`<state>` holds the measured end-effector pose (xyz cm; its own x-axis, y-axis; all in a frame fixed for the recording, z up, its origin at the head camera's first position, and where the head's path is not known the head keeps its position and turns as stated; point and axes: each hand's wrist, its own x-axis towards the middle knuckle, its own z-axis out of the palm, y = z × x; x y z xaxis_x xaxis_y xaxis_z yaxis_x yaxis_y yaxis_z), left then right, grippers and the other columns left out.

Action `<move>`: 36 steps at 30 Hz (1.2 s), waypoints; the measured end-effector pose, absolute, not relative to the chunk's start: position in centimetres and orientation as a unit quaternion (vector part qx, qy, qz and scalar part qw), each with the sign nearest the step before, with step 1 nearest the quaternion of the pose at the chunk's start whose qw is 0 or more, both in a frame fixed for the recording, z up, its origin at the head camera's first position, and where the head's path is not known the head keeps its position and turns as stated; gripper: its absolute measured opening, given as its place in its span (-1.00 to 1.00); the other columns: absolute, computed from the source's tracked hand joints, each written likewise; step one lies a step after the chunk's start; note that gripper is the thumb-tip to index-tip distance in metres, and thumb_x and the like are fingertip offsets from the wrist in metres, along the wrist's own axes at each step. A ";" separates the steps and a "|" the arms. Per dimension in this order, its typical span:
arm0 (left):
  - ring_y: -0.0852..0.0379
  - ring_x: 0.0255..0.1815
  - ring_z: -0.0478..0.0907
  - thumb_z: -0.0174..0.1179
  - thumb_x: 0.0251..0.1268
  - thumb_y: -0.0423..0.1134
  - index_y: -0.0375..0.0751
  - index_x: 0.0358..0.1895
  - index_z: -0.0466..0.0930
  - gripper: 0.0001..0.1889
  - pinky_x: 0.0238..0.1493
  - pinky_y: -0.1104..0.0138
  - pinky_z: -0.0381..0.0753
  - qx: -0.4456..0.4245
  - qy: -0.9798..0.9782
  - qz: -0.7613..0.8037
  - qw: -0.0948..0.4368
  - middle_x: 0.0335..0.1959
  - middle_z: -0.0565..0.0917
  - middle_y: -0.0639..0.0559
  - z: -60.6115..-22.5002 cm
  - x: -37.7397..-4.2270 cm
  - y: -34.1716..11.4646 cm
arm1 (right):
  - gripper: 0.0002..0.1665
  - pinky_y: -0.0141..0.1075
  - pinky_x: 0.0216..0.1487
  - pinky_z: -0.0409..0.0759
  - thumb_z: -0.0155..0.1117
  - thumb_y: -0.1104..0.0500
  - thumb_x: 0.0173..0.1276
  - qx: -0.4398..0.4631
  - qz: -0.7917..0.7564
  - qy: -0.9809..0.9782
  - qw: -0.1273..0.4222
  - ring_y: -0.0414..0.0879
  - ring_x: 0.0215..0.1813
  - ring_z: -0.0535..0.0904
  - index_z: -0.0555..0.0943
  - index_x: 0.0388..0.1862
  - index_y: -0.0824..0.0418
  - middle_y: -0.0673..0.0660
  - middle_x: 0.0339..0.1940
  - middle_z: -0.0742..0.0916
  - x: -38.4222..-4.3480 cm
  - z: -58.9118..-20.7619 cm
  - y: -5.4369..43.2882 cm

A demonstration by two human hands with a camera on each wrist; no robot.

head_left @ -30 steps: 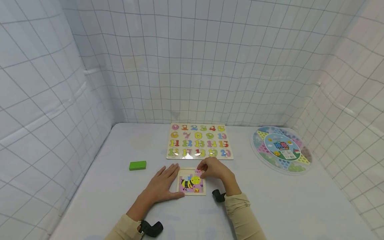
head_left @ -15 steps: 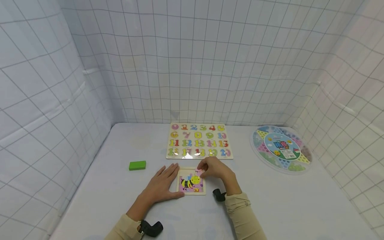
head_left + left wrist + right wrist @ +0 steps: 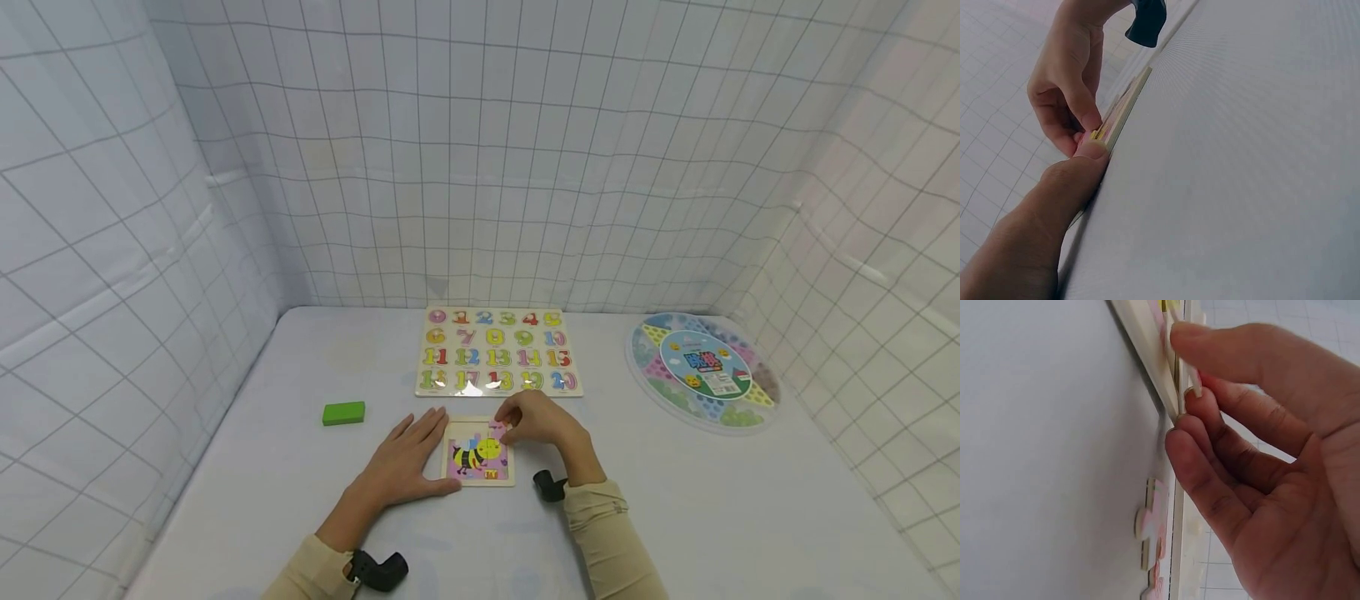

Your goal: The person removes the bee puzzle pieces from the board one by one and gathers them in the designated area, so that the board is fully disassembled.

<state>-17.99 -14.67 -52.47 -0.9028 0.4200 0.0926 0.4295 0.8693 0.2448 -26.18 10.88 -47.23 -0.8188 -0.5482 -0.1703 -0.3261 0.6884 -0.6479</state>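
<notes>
A small wooden jigsaw with a bee picture lies flat in its tray at the front middle. My left hand rests along its left side, fingers straight, the thumb at the near left corner. At the far right corner, my right hand pinches a pink puzzle piece between thumb and fingertips. That piece tilts over the tray's corner in the right wrist view. In the left wrist view the bent fingers of that hand partly hide the piece, close to my left thumb.
Loose pink jigsaw pieces lie beyond the tray, hidden by my right hand in the head view. A number puzzle board stands farther back. The green block is to the left, a round board game at the right.
</notes>
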 end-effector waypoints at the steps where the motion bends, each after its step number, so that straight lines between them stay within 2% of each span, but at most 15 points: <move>1: 0.00 0.59 0.08 0.02 0.01 0.57 -0.14 0.53 0.11 0.11 0.57 0.01 0.05 -0.220 -0.967 -0.131 0.018 0.57 0.16 -0.03 -52.5 -18.0 -14.7 | -0.74 -0.39 -0.25 0.58 0.55 0.22 0.05 -0.241 -0.316 0.900 0.179 -0.19 -0.33 0.55 0.72 -0.24 0.16 -0.02 -0.37 0.71 -26.2 -47.3 10.9; 26: 0.01 0.59 0.09 0.04 0.01 0.56 -0.16 0.53 0.11 0.12 0.56 0.02 0.07 -0.223 -0.965 -0.134 0.021 0.57 0.16 -0.02 -52.5 -18.1 -14.7 | -0.71 -0.41 -0.25 0.59 0.53 0.24 0.07 -0.269 -0.337 0.887 0.169 -0.23 -0.31 0.57 0.73 -0.19 0.19 -0.01 -0.33 0.74 -26.3 -46.9 11.8; 36: 0.00 0.59 0.07 0.01 0.01 0.58 -0.17 0.53 0.10 0.13 0.57 0.02 0.07 -0.221 -0.967 -0.128 0.015 0.57 0.15 -0.03 -52.6 -18.1 -14.7 | -0.72 -0.39 -0.21 0.59 0.50 0.27 0.08 -0.240 -0.327 0.900 0.162 -0.23 -0.27 0.57 0.73 -0.18 0.19 0.00 -0.29 0.75 -26.0 -46.6 13.5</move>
<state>-18.15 -14.69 -52.61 -0.9016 0.4243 0.0848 0.4317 0.8694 0.2402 -26.03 13.49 -46.58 -0.8323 -0.5380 -0.1337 -0.3268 0.6709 -0.6656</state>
